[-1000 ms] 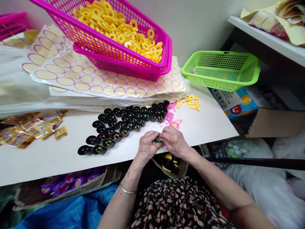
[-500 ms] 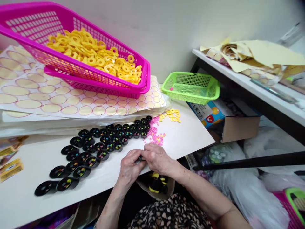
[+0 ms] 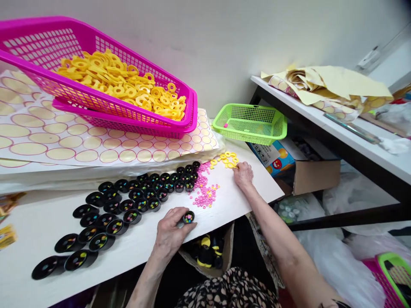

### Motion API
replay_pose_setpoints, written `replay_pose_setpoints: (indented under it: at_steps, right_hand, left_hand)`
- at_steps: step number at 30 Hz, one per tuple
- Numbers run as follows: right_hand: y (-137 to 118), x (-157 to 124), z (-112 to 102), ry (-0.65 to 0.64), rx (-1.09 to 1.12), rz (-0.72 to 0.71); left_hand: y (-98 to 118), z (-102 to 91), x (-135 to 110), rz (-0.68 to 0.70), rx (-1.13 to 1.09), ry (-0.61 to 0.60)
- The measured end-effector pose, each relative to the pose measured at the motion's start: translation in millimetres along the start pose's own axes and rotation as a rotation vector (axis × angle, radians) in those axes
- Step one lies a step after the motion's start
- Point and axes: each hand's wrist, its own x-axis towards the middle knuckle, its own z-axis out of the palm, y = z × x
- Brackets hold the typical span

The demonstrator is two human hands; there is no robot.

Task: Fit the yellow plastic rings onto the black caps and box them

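Observation:
Between the thumb and fingers of my left hand [image 3: 171, 231] is a small black cup [image 3: 189, 217] with coloured bits inside, held near the table's front edge. My right hand [image 3: 243, 174] reaches out to the small group of yellow rings [image 3: 228, 159], its fingertips closed at one of them. Pink beads [image 3: 205, 194] lie scattered between the two hands. To the left stand many similar black cups [image 3: 135, 194] in slanting rows, with coloured bits in them.
Two stacked pink baskets [image 3: 128, 115], the upper holding yellow rings, rest on printed circle sheets [image 3: 86, 155]. A green basket [image 3: 250, 136] sits behind the table's right end. A shelf [image 3: 321, 114] with paper stands right. Below is a box [image 3: 228, 244] with black-and-yellow pieces.
My right hand has left the left hand and moved away to the right, over to the yellow rings. The black cup in my left hand now shows.

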Motion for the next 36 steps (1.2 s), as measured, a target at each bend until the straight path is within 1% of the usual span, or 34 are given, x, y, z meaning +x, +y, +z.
replay_pose_setpoints:
  at_steps: [3,5,7,9,10,11,12,13,14,16,17,19,20,22,24,25,27,28,31,34,36]
  right_hand:
    - [4,-4,-1,-0.024,0.041,-0.034]
    - [2,-16,-6,-0.033,0.101,-0.056]
    - [-3,-37,-14,-0.054,0.182,-0.079]
    - [-11,-66,-24,-0.135,0.360,-0.091]
    - [-16,-82,-30,-0.228,0.568,-0.072]
    - [-22,-99,-35,-0.347,0.775,-0.043]
    - [-28,-116,-40,-0.456,0.938,-0.012]
    - [-34,-132,-43,-0.573,1.051,0.019]
    - [-40,-146,-46,-0.670,1.126,0.053]
    - [-49,-167,-49,-0.820,1.199,0.104]
    - [-52,-174,-49,-0.872,1.207,0.115]
    - [-57,-182,-48,-0.941,1.179,0.099]
    - [-59,-184,-48,-0.934,1.149,0.069]
    - [-63,-184,-49,-0.826,1.072,-0.055]
    - [-67,-184,-51,-0.682,0.989,-0.261]
    - [-69,-183,-52,-0.632,0.946,-0.370]
    - [-72,-183,-52,-0.599,0.868,-0.535]
    - [-74,-182,-52,-0.591,0.840,-0.578]
    - [-77,-178,-47,-0.534,0.777,-0.612]
    - [-78,-171,-39,-0.449,0.703,-0.605]
    - [-79,-167,-34,-0.419,0.648,-0.591]
  left_hand:
    - [2,-0.7,1,-0.038,-0.014,0.014]
    - [5,-3.2,2,-0.049,-0.025,0.033]
    - [11,-7.0,1,-0.032,-0.057,0.079]
    - [20,-10.6,-4,-0.013,-0.127,0.186]
    - [26,-11.8,-9,-0.023,-0.173,0.250]
    - [32,-12.4,-14,-0.053,-0.230,0.301]
    - [39,-12.4,-19,-0.111,-0.297,0.326]
    - [47,-12.1,-24,-0.188,-0.373,0.334]
    - [54,-11.5,-29,-0.278,-0.452,0.312]
    - [67,-10.2,-36,-0.465,-0.606,0.239]
    - [72,-9.8,-37,-0.543,-0.671,0.198]
    - [77,-9.9,-37,-0.652,-0.768,0.140]
    - [78,-10.4,-35,-0.686,-0.798,0.127]
    - [77,-11.5,-33,-0.733,-0.834,0.135]
    - [77,-12.3,-31,-0.768,-0.857,0.157]
    - [77,-12.5,-31,-0.781,-0.867,0.163]
    - [78,-12.3,-31,-0.794,-0.882,0.161]
    - [79,-12.2,-31,-0.796,-0.887,0.155]
    - [78,-12.1,-30,-0.756,-0.879,0.167]
    - [70,-12.1,-26,-0.683,-0.791,0.305]
    - [61,-11.2,-22,-0.658,-0.725,0.387]
